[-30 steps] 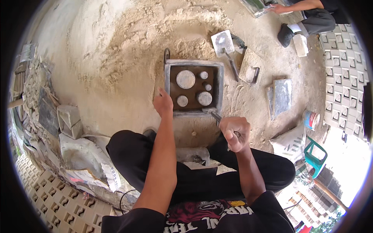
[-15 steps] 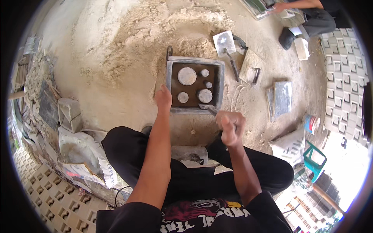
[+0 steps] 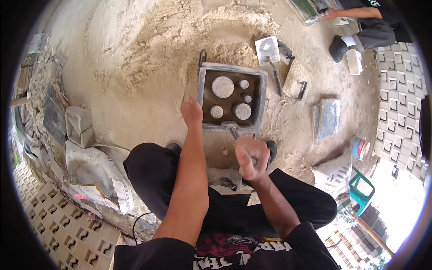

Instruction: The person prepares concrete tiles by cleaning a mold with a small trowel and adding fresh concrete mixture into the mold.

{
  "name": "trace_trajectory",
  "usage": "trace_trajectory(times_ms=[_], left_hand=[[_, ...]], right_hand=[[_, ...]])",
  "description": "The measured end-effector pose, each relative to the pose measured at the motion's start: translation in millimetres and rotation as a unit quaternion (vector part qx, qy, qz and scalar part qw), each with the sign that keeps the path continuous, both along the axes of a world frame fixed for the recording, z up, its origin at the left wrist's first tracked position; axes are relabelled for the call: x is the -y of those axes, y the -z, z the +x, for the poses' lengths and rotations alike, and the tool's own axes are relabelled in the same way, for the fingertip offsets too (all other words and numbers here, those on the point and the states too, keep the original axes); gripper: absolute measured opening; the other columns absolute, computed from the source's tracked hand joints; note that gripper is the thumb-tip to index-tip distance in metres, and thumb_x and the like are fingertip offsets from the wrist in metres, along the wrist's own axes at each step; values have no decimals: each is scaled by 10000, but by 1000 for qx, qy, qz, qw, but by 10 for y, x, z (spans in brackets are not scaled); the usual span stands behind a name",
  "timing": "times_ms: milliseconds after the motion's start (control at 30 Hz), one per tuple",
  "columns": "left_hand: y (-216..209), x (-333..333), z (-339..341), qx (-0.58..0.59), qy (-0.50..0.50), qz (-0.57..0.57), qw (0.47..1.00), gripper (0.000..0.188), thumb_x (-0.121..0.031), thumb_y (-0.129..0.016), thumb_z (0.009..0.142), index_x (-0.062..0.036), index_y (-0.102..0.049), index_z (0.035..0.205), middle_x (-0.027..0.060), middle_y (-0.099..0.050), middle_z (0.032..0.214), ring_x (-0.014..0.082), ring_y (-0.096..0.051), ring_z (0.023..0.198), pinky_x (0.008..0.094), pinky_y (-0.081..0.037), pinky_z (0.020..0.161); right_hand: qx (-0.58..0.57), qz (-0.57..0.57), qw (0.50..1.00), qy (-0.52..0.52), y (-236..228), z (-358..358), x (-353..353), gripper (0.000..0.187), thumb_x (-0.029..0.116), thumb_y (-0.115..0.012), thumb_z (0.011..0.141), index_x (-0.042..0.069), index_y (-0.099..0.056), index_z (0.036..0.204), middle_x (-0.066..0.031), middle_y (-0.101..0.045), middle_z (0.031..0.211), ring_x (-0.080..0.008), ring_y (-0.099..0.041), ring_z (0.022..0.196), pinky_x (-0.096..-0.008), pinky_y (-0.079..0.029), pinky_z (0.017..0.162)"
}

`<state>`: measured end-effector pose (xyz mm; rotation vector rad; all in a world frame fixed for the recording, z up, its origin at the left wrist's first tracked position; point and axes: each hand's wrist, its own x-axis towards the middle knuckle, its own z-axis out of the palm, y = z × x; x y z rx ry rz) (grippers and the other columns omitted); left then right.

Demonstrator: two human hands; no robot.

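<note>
While the person squatted on sand, left hand (image 3: 192, 112) rested open against the square metal mould (image 3: 232, 97) left rim, right hand (image 3: 249, 155) fisted round a trowel (image 3: 231, 130), blade touching mould's near edge.

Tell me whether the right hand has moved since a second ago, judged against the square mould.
Yes, slightly. The right hand, gripping a tool handle, has edged left, toward the middle of the square mould's near edge; earlier it sat off the mould's right corner.
</note>
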<state>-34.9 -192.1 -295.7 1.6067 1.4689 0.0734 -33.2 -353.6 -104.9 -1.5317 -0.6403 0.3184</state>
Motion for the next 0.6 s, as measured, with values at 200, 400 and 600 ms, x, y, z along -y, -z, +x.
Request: trace_trajectory(times_ms=[200, 400, 600], left_hand=[[132, -52, -45, -1, 90, 76, 993, 551, -338, -332, 909, 128, -623, 864, 350, -616, 937, 497, -579, 948, 523, -421, 870], [-1, -66, 26, 11, 37, -19, 999, 573, -354, -333, 927, 147, -609, 900, 366, -602, 961, 505, -569, 974, 528, -412, 878], [133, -63, -14, 20, 9, 13, 1000, 600, -360, -312, 941, 151, -611, 845, 369, -602, 914, 510, -575, 937, 526, -414, 870]], right_hand=[[-19, -70, 997, 0, 27, 105, -151, 384, 81, -553, 867, 30, -365, 536, -42, -341, 472, -164, -291, 408, -344, -223, 417], [-110, -85, 990, 26, 150, 89, -183, 400, 52, -555, 880, 40, -357, 532, -21, -328, 472, -108, -282, 432, -314, -199, 420], [-41, -45, 998, -11, 132, -40, -468, 392, 67, -528, 881, 34, -332, 542, 4, -320, 489, -86, -276, 453, -315, -190, 428]])
